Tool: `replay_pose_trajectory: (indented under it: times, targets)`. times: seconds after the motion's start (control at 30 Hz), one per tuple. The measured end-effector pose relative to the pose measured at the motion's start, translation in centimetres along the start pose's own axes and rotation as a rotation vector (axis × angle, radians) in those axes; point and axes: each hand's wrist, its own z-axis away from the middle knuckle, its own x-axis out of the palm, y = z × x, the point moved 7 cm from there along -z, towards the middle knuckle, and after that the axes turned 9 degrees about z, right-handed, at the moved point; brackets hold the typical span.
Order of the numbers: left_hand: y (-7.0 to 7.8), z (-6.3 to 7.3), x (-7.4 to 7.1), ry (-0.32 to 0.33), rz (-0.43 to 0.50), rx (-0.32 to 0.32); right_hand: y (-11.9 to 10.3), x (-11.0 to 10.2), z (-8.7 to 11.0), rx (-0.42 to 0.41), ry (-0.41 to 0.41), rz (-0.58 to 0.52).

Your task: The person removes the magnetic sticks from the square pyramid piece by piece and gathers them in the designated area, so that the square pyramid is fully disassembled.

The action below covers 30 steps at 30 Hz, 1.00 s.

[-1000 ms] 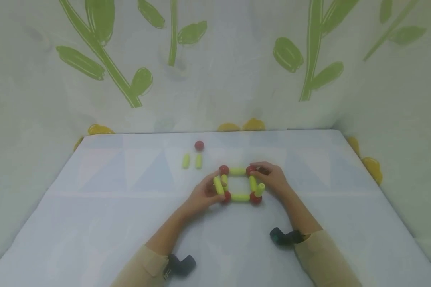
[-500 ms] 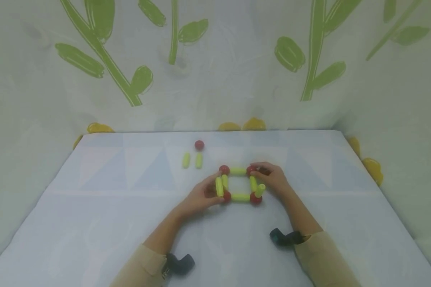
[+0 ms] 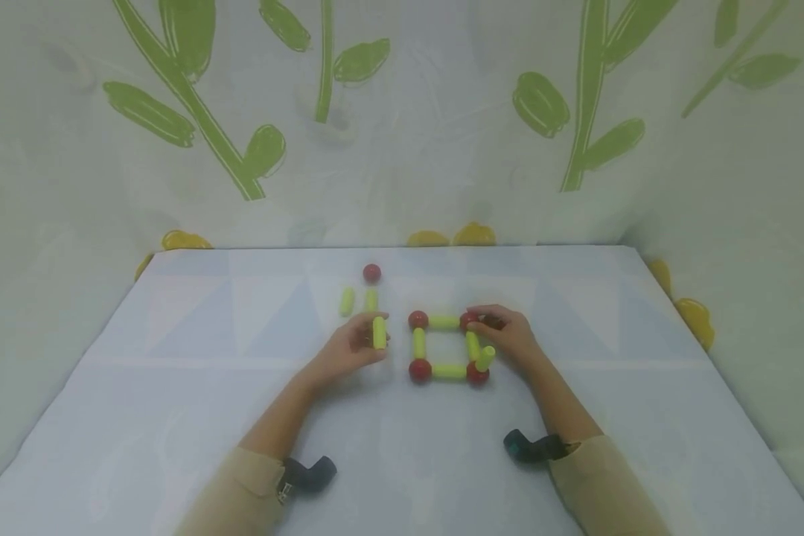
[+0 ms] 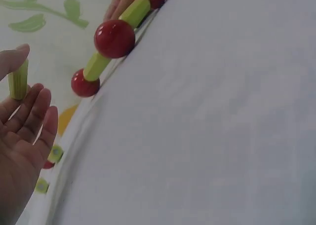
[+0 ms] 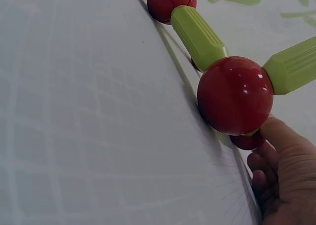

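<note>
square: joined, one upright
left hand: pinches rod
right hand: seemingly pinches corner ball
unjoined: two rods, ball

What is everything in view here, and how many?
Joined balls: four, red, corners of a square
Joined rods: five, lime, four linking those balls, one rising at near right
Loose ball: one, red, far on the table
Loose rods: two, lime, nearer than it
Held rod: one, lime, left of the square
Table: one, pale, underneath
Wall: one, pale, behind, with green leaves, yellow shapes
Wrist devices: two, black, one per arm
Sleeves: two, beige, one per arm
Left hand: one, pinching the held rod
Right hand: one, at far right ball
</note>
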Motion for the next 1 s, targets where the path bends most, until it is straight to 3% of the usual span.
replay_pose_trajectory:
  times: [0.07,0.27,0.43,0.53,0.83,1.0]
  targets:
    - [-0.2,0.0,-1.1,0.027,-0.047,-0.018,0.1,-0.1,0.0,0.012,-0.002,-0.002]
    - [-0.3,0.0,-4.8,0.081,-0.11,0.014,0.1,-0.3,0.2,0.037,-0.006,-0.026]
    - [-1.8,-0.5,-8.6,0.119,-0.255,-0.049,-0.2,-0.1,0.3,0.028,-0.007,-0.037]
    - [-2.2,-1.0,-10.2,0.109,-0.321,-0.079,-0.2,-0.1,0.2,0.03,-0.009,-0.034]
    - [-4.4,-2.3,-13.3,0.11,-0.498,-0.262,-0.1,-0.2,0.0,0.023,-0.013,-0.03]
    - [-5.0,-2.9,-14.1,0.061,-0.566,-0.315,-0.2,0.1,0.1,0.0,-0.013,-0.042]
